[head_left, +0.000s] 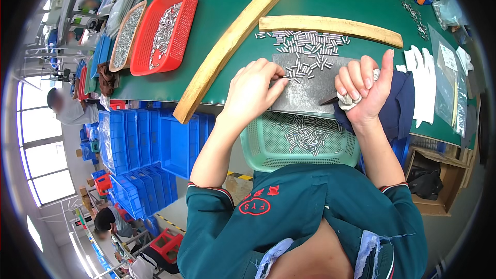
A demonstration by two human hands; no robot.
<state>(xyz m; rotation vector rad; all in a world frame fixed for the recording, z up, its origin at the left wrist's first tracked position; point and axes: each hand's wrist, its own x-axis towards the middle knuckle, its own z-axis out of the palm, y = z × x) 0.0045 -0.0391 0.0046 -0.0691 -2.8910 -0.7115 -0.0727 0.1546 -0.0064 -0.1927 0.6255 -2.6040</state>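
Note:
My left hand (252, 88) is at the left edge of a grey metal plate (294, 97), thumb and forefinger closed about the end of a small metal pin (285, 76). In my right hand (366, 89), the fingers curl round a tool wrapped in white cloth (349, 102); its dark pointed tip (328, 102) reaches over the plate, and the thumb stands up. Loose metal pins (312, 44) lie heaped on the plate's far part and beyond it. Below the plate's near edge, a green perforated basket (258, 147) holds many more pins.
Two wooden bars (235, 46) lie on the green table, one behind the pins. A red basket (188, 31) of metal parts stands far left. White gloves (423, 82) and dark blue cloth (400, 103) lie right. Blue crates (139, 144) are stacked on the left.

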